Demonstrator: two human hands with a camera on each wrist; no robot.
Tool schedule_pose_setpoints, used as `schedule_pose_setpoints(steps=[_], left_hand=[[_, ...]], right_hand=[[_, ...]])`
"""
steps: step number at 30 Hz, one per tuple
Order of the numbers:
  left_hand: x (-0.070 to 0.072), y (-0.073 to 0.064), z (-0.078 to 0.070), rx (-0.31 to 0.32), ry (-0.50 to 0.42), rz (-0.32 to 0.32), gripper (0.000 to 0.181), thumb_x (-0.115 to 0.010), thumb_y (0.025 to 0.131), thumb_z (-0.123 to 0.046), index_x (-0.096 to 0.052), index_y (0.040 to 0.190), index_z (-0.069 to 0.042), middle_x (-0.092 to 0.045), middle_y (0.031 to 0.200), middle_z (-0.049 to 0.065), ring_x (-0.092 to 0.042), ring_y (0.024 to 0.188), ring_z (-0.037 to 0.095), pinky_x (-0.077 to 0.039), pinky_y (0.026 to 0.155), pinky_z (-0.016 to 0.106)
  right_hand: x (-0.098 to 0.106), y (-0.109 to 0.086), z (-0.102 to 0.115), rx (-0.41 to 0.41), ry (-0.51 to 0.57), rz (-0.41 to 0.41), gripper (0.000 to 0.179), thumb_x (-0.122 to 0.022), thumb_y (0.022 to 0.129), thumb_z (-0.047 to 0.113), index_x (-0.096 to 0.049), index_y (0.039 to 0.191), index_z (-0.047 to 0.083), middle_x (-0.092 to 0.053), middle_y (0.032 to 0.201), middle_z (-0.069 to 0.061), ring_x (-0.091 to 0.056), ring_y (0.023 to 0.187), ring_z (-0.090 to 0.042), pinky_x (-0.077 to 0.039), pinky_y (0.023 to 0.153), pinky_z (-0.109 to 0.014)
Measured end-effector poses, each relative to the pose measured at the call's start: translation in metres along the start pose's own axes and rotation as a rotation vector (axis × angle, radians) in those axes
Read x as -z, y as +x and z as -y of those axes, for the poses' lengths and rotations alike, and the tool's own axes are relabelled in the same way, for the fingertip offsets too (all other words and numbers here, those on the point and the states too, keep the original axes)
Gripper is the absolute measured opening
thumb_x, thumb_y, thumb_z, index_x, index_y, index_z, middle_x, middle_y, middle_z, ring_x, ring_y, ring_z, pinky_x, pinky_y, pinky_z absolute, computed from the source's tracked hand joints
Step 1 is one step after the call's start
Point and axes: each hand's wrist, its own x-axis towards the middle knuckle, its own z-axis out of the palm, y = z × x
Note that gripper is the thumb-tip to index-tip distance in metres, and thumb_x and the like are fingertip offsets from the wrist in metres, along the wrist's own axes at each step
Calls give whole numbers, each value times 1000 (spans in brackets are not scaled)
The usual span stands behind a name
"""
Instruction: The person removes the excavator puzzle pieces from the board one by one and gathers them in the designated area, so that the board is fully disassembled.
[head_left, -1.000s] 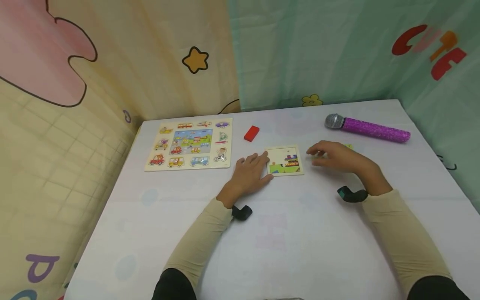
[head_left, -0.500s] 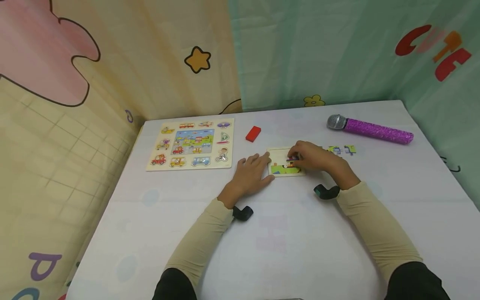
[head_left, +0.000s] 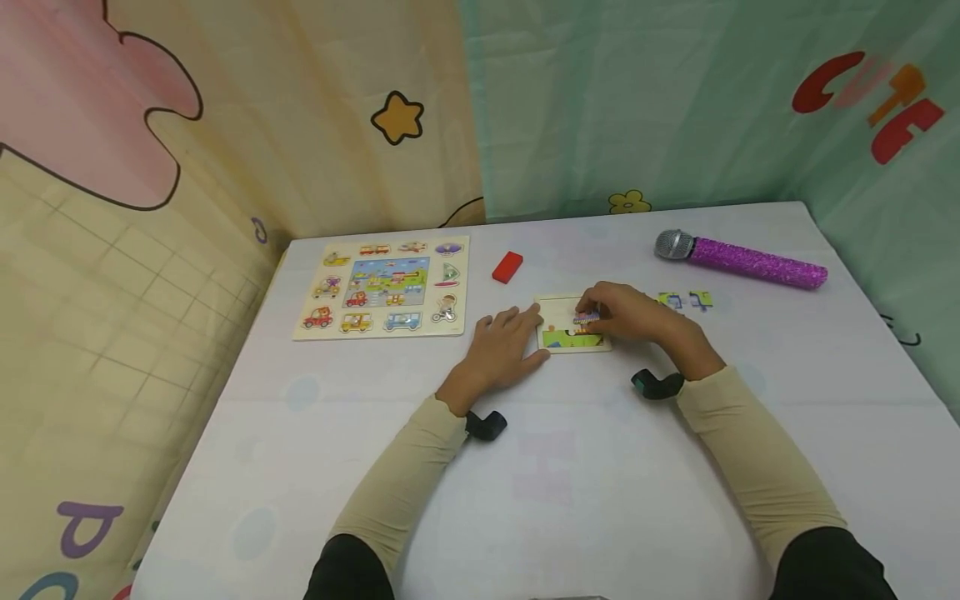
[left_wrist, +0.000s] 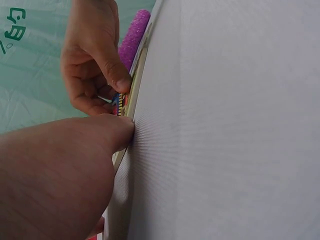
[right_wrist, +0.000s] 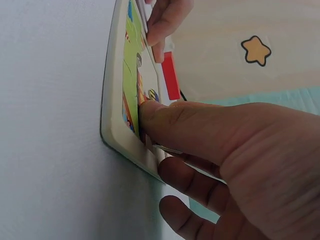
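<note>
A small framed jigsaw puzzle board lies on the table, its picture partly filled with green ground and a train. My left hand lies flat, straight fingers against the board's left side and thumb at its near corner. At the board's right part, my right hand pinches a train puzzle piece between thumb and fingers. In the right wrist view the thumb lies on the picture inside the pale rim, and the fingers partly hide the piece. Two loose puzzle pieces lie just beyond my right hand.
A larger picture board with vehicles lies at the back left. Between the boards, farther back, is a red block. A purple glitter microphone lies at the back right. Printed curtains hang behind the white table.
My right hand has moved left from near the loose pieces to the puzzle board and now pinches a train piece there. Both loose pieces have come into view. My left hand stays put.
</note>
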Motion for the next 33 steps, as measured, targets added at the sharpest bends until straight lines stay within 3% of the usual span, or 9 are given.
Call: schedule_pose_setpoints(steps=[13,21,26,33], left_hand=[[1,0,0,1,-8,-1,65,-48,103,-54,-35,158,-21,-25,166,-4,-24,149,23,-24,115,53],[-2,0,0,3,1,-1,65,-48,103,-54,-35,158,-21,-24,166,-4,-23,149,23,-24,115,52],[-4,0,0,6,-2,-4,65,-48,103,-54,-36,157,-22,-23,167,-4,-23,150,23,-24,115,53],[-3,1,2,-1,-18,-9,64,-49,103,-53,-35,157,-21,-22,167,-4,-22,150,23,-22,115,53]], right_hand=[[5,-4,1,-12,-39,-16,33,-71,91,-3,-67,124,-1,-69,117,-13,-65,104,-29,-52,93,-47],[5,-6,-4,10,18,-26,27,-67,95,-3,-70,121,3,-68,117,-11,-65,104,-29,-52,92,-47],[10,-10,-10,-25,142,-69,24,-64,99,4,-72,121,9,-69,116,-8,-62,106,-27,-51,91,-45],[39,-35,-6,-121,377,-249,20,-66,100,13,-70,119,6,-67,116,-9,-62,103,-20,-53,85,-30]])
